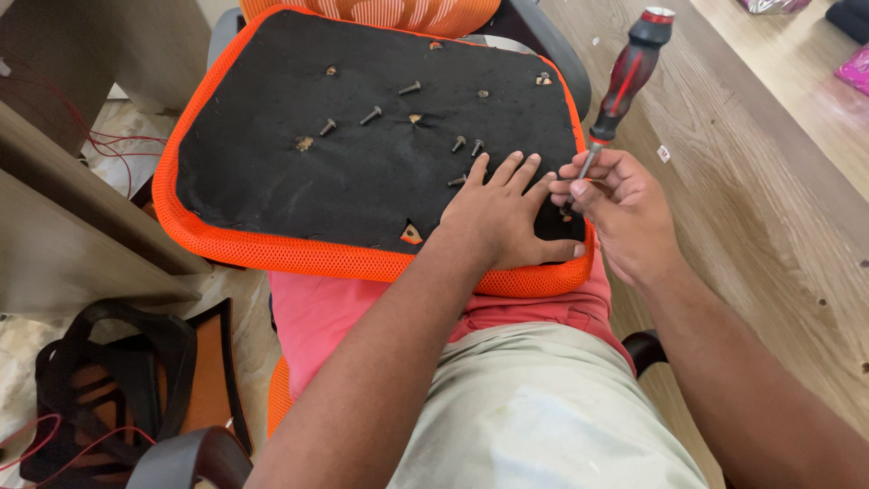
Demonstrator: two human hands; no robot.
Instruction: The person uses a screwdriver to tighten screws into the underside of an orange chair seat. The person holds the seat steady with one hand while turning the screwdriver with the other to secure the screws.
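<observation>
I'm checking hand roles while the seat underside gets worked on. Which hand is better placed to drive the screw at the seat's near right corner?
The right hand: it already holds the red-and-black screwdriver, tip down at that corner. The left hand lies flat on the black seat underside, steadying it.

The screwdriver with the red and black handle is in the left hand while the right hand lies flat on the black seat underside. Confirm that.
Hands are swapped. In the head view the right hand holds the screwdriver; the left hand lies flat on the black seat underside.

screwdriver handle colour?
Red and black handle of the screwdriver, with a red cap on its end, gripped low by the right hand. Head view.
</observation>
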